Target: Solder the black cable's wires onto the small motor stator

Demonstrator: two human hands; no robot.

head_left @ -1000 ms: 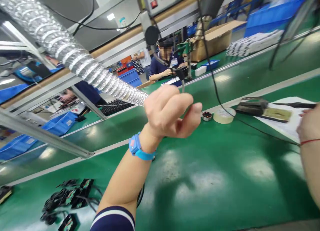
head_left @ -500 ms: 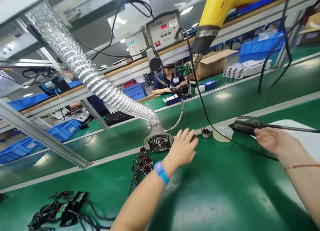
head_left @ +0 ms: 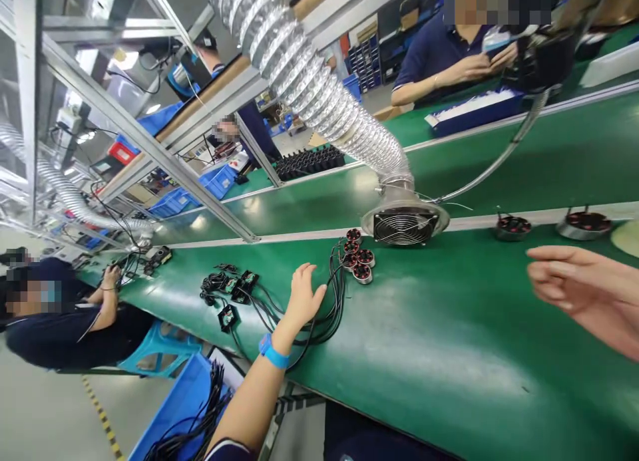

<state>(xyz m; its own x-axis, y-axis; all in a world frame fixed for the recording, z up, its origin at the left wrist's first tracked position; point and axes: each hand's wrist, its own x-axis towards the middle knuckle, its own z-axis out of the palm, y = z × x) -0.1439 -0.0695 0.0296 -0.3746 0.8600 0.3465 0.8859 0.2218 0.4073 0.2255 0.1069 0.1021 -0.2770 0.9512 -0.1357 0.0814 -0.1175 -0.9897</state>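
Note:
My left hand [head_left: 303, 296] is open above the green bench, holding nothing, with a blue band at its wrist. Just beyond it run several black cables [head_left: 337, 308], leading to a cluster of small round motors [head_left: 362, 273] with reddish windings. Black housings with green circuit boards [head_left: 244, 285] lie left of the hand, more cables among them. At the right edge, my right hand [head_left: 584, 291] hovers with loosely bent fingers and nothing visible in them. Nearest to it are two larger round motors, one dark-topped motor [head_left: 513, 227] and another motor [head_left: 584, 224].
A silver flexible duct [head_left: 344, 115] ends in a fan hood [head_left: 405, 227] behind the motor cluster. Metal frame posts [head_left: 164, 161] rise at left. A blue bin [head_left: 174, 401] of black cables stands below the bench edge. Co-workers sit at left and across the bench.
The view has swung left and down. My left hand has moved from beside the fan hood to the cables. My right hand has come away from the black-handled tool.

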